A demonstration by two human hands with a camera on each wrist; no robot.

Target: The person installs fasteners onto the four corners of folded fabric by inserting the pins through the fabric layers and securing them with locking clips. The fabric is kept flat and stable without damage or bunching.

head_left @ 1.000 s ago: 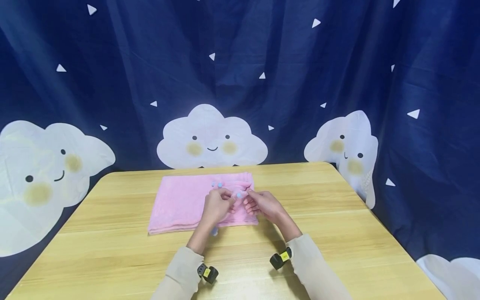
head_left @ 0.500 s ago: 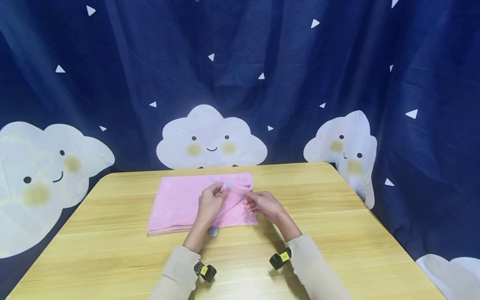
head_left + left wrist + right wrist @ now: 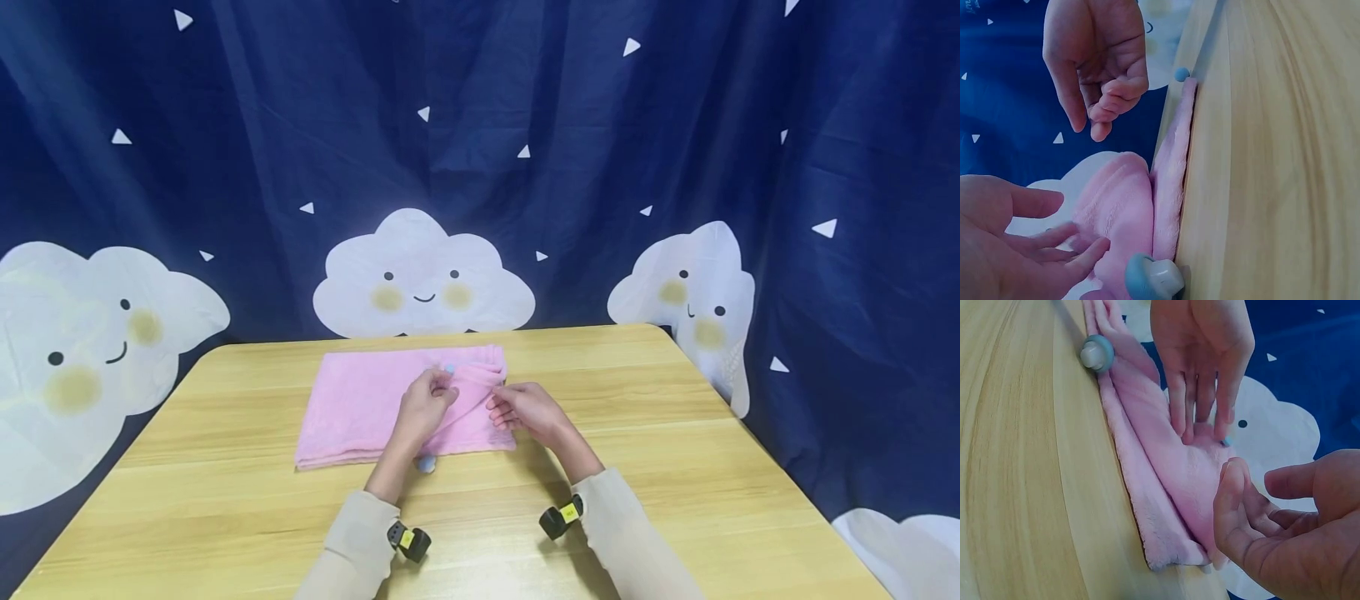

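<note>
A folded pink fleece cloth (image 3: 360,400) lies on the table, its right part gathered into a diagonal fold. My left hand (image 3: 425,404) is over this fold, fingers extended and loosely spread at the fabric, thumb apart. Beside its fingertips shows a small blue cap (image 3: 450,367), mostly hidden. My right hand (image 3: 525,408) hovers at the cloth's right end, fingers loosely bent, nothing between thumb and fingers in the left wrist view. At the near edge sits a blue-and-white mushroom-shaped fastener (image 3: 1147,277). Another blue ball (image 3: 1182,74) appears by the cloth's far end in the left wrist view.
The wooden table (image 3: 225,517) extends around the cloth on all sides. A dark blue curtain (image 3: 480,167) with white smiling clouds hangs behind it. Each sleeve carries a black wrist camera (image 3: 408,542).
My left hand has moved left, off the cloth between both hands. The gathered fabric with its blue cap has shifted left and back and lies smoother. My right hand has stayed nearly still.
</note>
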